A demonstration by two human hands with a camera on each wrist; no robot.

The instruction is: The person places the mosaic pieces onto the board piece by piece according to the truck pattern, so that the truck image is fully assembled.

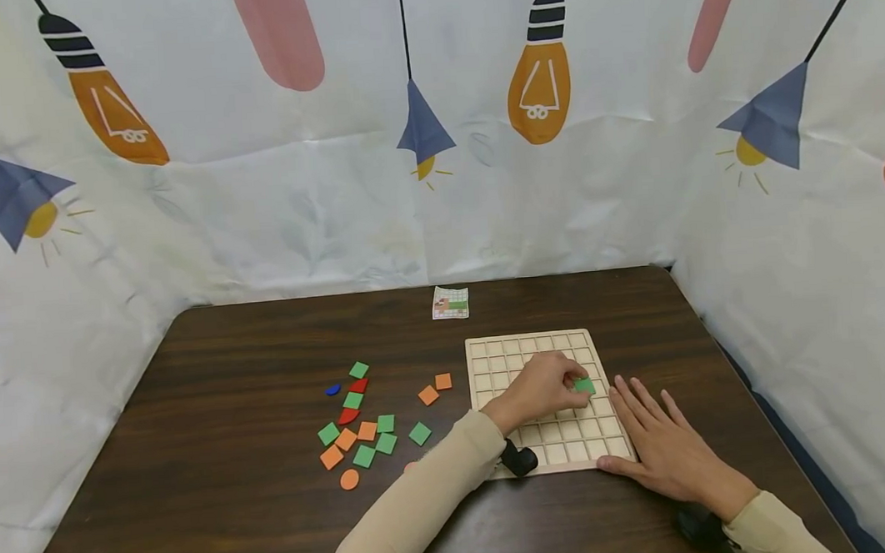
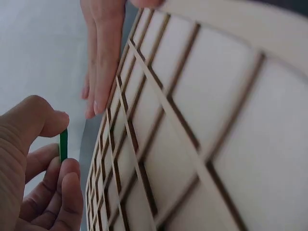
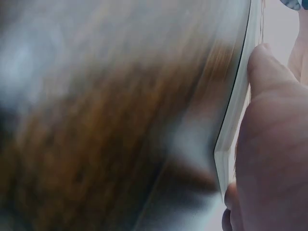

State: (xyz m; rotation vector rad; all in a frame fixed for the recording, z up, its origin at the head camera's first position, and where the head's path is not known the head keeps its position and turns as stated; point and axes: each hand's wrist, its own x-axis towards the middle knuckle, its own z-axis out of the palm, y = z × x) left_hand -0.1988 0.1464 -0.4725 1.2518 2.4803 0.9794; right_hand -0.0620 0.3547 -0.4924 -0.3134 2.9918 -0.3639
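Note:
My left hand pinches a green square tile between thumb and fingers, over the right part of the pale wooden grid board. In the left wrist view the same tile is seen edge-on between the fingertips of my left hand, above the grid. My right hand lies with fingers extended along the board's right edge, its thumb at the lower right corner. The right wrist view shows that hand against the board's side. Whether the tile touches the board, I cannot tell.
Left of the board lie several loose green tiles, orange squares, red pieces, a blue piece and an orange disc. A small patterned card lies at the back edge of the dark table.

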